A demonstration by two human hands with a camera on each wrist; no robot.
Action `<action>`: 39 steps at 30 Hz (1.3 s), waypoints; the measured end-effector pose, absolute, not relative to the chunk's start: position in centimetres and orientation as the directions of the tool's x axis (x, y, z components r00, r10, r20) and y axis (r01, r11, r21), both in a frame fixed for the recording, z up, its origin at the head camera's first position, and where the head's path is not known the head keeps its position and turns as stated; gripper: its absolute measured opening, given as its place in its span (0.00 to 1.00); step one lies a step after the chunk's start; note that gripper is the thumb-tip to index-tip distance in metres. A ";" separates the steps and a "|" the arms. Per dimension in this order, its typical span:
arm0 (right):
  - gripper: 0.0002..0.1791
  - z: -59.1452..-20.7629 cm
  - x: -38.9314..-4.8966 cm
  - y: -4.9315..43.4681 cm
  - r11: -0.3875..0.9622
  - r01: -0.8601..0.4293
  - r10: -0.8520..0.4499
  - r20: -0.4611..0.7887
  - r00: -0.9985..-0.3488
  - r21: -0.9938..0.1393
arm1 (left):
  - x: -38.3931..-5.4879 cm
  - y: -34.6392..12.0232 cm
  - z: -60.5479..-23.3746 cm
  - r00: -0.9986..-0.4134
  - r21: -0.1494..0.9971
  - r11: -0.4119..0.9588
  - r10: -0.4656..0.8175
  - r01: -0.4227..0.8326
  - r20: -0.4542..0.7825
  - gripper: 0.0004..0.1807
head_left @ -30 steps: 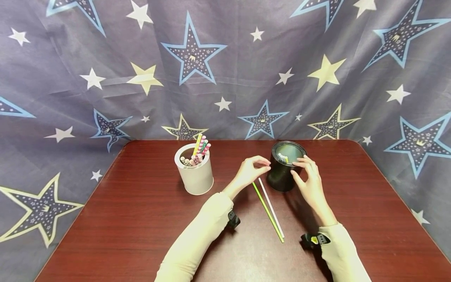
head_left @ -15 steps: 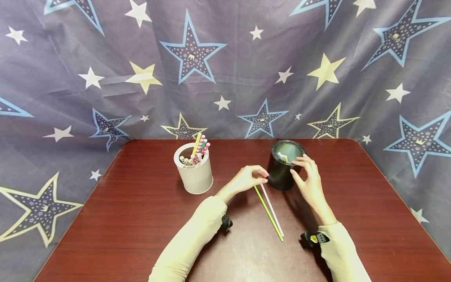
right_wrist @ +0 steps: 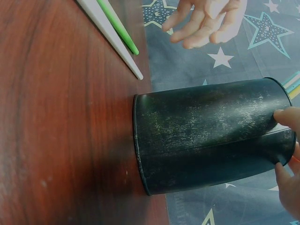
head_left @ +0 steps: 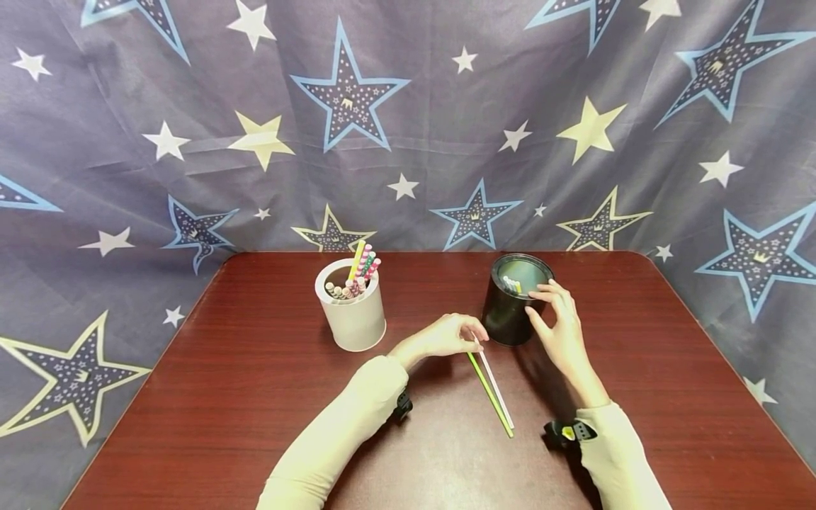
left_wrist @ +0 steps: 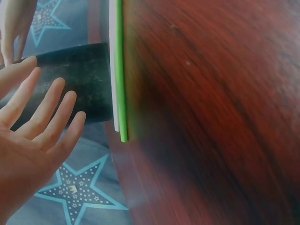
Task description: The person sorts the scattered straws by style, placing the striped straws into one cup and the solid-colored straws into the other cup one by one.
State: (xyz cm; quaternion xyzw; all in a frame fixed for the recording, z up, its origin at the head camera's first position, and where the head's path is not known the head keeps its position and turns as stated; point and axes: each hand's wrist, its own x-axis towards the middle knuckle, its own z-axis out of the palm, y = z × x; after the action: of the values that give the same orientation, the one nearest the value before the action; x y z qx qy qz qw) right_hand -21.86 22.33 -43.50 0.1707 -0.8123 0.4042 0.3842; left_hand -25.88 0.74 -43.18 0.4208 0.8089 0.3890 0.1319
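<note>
Two slim straws lie side by side on the table, a green straw [head_left: 491,395] and a white straw [head_left: 496,382]. My left hand [head_left: 446,336] hovers just over their far ends, its fingers loosely spread and holding nothing; in the left wrist view the fingers are apart from the straws. Behind them stands an upright black can [head_left: 506,322] with several light straw ends [head_left: 511,285] showing inside. At the can's right side, my right hand [head_left: 561,333] holds it by the rim, fingers at the top edge and thumb against the wall.
A white cup [head_left: 357,326] with several patterned and yellow straws [head_left: 363,262] stands at the back left of the brown wooden table [head_left: 223,397]. Behind the table's far edge hangs a grey cloth [head_left: 427,127] printed with stars.
My left hand has drawn down and toward me from beside the black can to over the straws' far ends. My right hand and the can have stayed put.
</note>
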 end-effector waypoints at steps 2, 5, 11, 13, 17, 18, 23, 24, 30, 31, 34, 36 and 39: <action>0.16 -43.5 -21.9 22.3 0.615 -0.590 0.032 0.764 -0.645 -0.524 | -25.7 0.7 -43.1 -0.603 0.729 0.357 0.792 0.584 0.096 0.11; 0.16 -43.6 -21.9 22.3 0.613 -0.592 0.034 0.766 -0.643 -0.524 | -25.7 0.7 -43.3 -0.585 0.700 0.370 0.807 0.610 0.082 0.10; 0.16 -43.6 -21.8 22.3 0.611 -0.593 0.031 0.764 -0.644 -0.525 | -25.6 0.9 -43.8 -0.540 0.612 0.398 0.840 0.684 0.058 0.09; 0.16 -43.6 -21.8 22.3 0.610 -0.594 0.029 0.764 -0.644 -0.524 | -25.6 0.9 -44.0 -0.534 0.600 0.405 0.845 0.690 0.043 0.09; 0.16 -43.5 -21.9 22.3 0.612 -0.593 0.028 0.764 -0.645 -0.523 | -25.5 0.8 -44.2 -0.526 0.582 0.424 0.850 0.694 0.009 0.09; 0.16 -43.5 -21.9 22.3 0.612 -0.593 0.028 0.764 -0.644 -0.523 | -25.4 0.8 -44.2 -0.523 0.571 0.427 0.852 0.701 0.005 0.09; 0.16 -43.5 -21.8 22.3 0.615 -0.591 0.029 0.765 -0.644 -0.521 | -25.3 0.9 -44.5 -0.502 0.516 0.432 0.865 0.740 -0.004 0.10; 0.16 -43.5 -21.8 22.3 0.615 -0.591 0.029 0.764 -0.644 -0.522 | -25.3 0.9 -44.5 -0.497 0.507 0.429 0.868 0.747 -0.003 0.10; 0.16 -43.5 -21.8 22.3 0.615 -0.588 0.030 0.761 -0.648 -0.525 | -25.4 1.1 -45.0 -0.483 0.426 0.447 0.875 0.786 -0.026 0.10; 0.16 -43.5 -21.8 22.3 0.614 -0.589 0.030 0.760 -0.649 -0.526 | -25.4 1.2 -45.1 -0.482 0.416 0.450 0.875 0.790 -0.032 0.11; 0.16 -43.5 -21.8 22.3 0.613 -0.589 0.029 0.760 -0.650 -0.527 | -25.5 1.3 -45.3 -0.475 0.410 0.447 0.879 0.795 -0.037 0.11; 0.16 -43.5 -21.8 22.3 0.615 -0.586 0.030 0.759 -0.651 -0.527 | -25.5 1.3 -45.3 -0.464 0.407 0.435 0.885 0.803 -0.031 0.11; 0.16 -43.4 -21.8 22.3 0.616 -0.585 0.031 0.759 -0.650 -0.527 | -25.3 1.4 -45.2 -0.461 0.400 0.436 0.886 0.806 -0.035 0.11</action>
State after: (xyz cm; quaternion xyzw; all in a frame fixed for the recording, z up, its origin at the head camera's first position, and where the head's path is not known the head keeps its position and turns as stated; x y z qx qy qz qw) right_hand -21.76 22.32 -43.44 0.1704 -0.8138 0.4035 0.3819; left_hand -25.33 1.40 -45.23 0.5047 0.8386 0.1656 0.1208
